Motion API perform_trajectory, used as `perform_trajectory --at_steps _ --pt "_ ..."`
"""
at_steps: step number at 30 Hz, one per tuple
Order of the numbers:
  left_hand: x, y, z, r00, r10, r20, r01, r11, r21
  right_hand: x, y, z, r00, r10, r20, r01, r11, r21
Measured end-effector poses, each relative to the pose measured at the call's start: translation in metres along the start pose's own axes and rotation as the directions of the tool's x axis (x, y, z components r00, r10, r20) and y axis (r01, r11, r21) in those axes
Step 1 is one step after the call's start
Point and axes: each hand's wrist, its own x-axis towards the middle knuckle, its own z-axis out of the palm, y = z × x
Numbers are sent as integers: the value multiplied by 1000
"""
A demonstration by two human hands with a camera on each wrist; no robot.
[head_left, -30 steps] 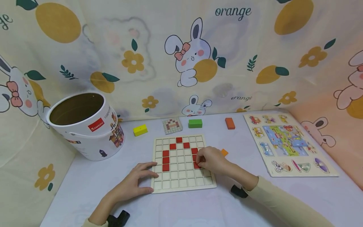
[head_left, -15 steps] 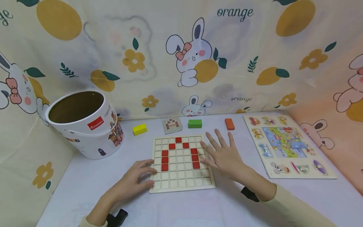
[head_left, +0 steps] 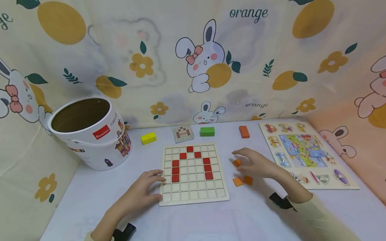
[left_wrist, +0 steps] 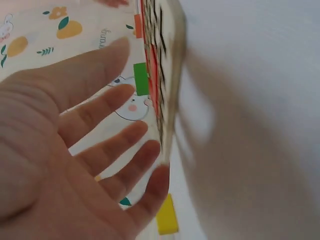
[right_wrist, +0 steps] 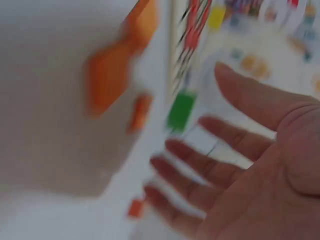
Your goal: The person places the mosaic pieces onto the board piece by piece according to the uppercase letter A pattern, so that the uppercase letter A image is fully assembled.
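Observation:
A wooden grid board (head_left: 193, 194) lies on the table, with red square tiles (head_left: 175, 170) set in it in an arch shape. My left hand (head_left: 153, 189) rests with straight fingers on the board's left edge (left_wrist: 170, 75), and the left hand (left_wrist: 100, 150) holds nothing. My right hand (head_left: 245, 160) hovers to the right of the board, fingers spread, just above three loose orange tiles (head_left: 238, 181). In the blurred right wrist view the right hand (right_wrist: 210, 165) shows an empty palm, with the orange tiles (right_wrist: 107, 80) beyond the fingers.
A white open bucket (head_left: 87, 134) stands at the left. Behind the board lie a yellow block (head_left: 149, 137), a small pattern card (head_left: 183, 133), a green block (head_left: 207, 131) and an orange block (head_left: 244, 131). A wooden peg puzzle (head_left: 307, 154) lies at the right. Printed cloth walls surround the table.
My right hand left the red tile on the board's right side, opened, and moved right to hover over the loose orange tiles. The left hand stayed on the board's edge.

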Motion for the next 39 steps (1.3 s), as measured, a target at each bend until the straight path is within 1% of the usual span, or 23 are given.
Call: perform_trajectory --at_steps 2,3,5,8,13,21,30,36,39 --pt "-1 -4 0 1000 -2 26 4 999 -47 0 17 -5 1000 0 21 -3 993 118" --pt "-1 -6 0 999 1 38 2 998 -65 1 24 -7 1000 -6 28 1 989 151" --pt "-1 -9 1 998 17 56 -12 996 -86 3 33 -7 999 -28 38 21 984 178" --pt "-1 -13 3 997 20 73 -12 994 -106 7 39 -5 998 -43 43 35 985 167" --pt "1 -15 6 997 6 83 4 993 -117 15 38 1 999 -25 48 17 988 156" --pt "1 -17 7 995 16 95 -6 995 -102 23 36 7 998 15 64 -23 993 118" --pt "1 -20 7 994 31 105 -23 996 -81 23 34 8 996 61 65 -67 993 95" --pt "1 -19 7 995 24 101 -14 995 -102 22 34 9 997 51 57 -56 995 85" --pt "1 -19 7 995 25 100 -15 994 -106 22 35 9 996 67 58 -72 994 87"
